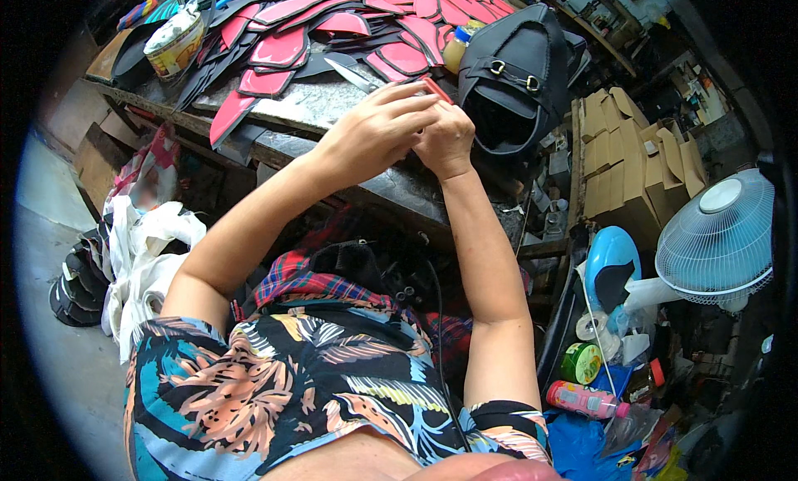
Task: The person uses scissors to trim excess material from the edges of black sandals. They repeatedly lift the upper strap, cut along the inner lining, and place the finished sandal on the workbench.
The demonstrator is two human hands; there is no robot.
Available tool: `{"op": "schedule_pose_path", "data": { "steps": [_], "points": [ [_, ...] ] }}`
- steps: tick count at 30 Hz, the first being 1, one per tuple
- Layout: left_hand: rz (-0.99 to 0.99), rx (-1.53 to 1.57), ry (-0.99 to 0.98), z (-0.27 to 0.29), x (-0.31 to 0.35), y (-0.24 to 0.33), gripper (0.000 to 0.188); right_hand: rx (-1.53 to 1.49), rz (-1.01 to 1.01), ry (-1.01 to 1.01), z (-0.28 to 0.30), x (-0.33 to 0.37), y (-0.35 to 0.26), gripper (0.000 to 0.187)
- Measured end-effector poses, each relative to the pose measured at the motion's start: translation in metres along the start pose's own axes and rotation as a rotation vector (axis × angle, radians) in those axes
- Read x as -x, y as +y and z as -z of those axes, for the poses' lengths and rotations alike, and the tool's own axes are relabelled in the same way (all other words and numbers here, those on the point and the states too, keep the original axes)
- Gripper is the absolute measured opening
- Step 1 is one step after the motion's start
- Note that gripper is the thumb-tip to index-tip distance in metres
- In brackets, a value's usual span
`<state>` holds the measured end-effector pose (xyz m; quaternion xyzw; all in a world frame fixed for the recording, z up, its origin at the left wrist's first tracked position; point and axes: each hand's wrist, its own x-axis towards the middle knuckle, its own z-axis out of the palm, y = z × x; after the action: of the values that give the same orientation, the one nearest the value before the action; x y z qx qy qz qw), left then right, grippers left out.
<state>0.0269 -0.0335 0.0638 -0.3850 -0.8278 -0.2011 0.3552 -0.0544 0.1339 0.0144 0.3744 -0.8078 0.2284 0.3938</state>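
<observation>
Head view: left hand [374, 132], fingers curled, meets right hand [447, 136] above table [295, 107], toward near edge. Right hand closed on slim red thing [435, 90], probably pinched at fingertips for fine control; left palm hidden, cannot tell if grasping anything. Silver blade [349, 75] just beyond left fingers; whether held, unclear. Pink-and-black pieces [278, 49] heaped toward far edge, perhaps leaving near side for handwork. Black bag [515, 74] at right end, mouth facing near edge.

The head-mounted fisheye camera looks steeply down and forward from the near side of the worktable [291, 111], close over the wearer's torso [316, 381], its wide field reaching areas left and right of the worktable.
</observation>
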Motion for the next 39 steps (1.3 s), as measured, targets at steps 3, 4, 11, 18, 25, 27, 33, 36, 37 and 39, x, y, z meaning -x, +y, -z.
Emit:
{"op": "schedule_pose_path", "data": {
  "steps": [3,4,11,18,25,27,33,36,37,39],
  "points": [
    [0.163,-0.104,-0.012,0.018,0.048,0.003,0.038,-0.036,0.010,0.033,0.002,-0.003,-0.004,0.032],
    [0.191,-0.147,-0.028,0.020,0.063,0.004,0.038,-0.038,0.001,0.020,0.003,-0.003,-0.005,0.033],
    [0.273,-0.324,-0.089,-0.011,0.142,0.005,0.073,-0.005,0.002,-0.019,0.004,0.000,0.000,0.037],
    [0.236,-0.235,-0.141,-0.052,0.153,-0.012,0.086,0.094,0.010,-0.134,0.003,0.020,0.024,0.037],
    [0.232,-0.192,-0.168,-0.007,0.141,0.017,0.065,0.116,-0.023,-0.215,0.026,0.037,0.042,0.039],
    [0.248,-0.341,-0.166,0.026,0.147,0.015,0.063,0.159,-0.042,-0.232,0.026,0.041,0.048,0.038],
    [0.755,-0.825,-0.269,0.137,0.187,-0.013,0.054,0.165,-0.033,-0.212,0.020,0.051,0.067,0.037],
    [0.929,-1.077,0.017,0.185,0.211,-0.024,0.064,0.161,-0.026,-0.209,0.019,0.054,0.073,0.037],
    [0.973,-1.132,0.114,0.200,0.222,-0.027,0.065,0.160,-0.045,-0.217,0.018,0.053,0.071,0.037],
    [0.974,-1.257,0.203,0.223,0.241,-0.027,0.063,0.154,-0.040,-0.211,0.014,0.052,0.069,0.037]
  ]
}}
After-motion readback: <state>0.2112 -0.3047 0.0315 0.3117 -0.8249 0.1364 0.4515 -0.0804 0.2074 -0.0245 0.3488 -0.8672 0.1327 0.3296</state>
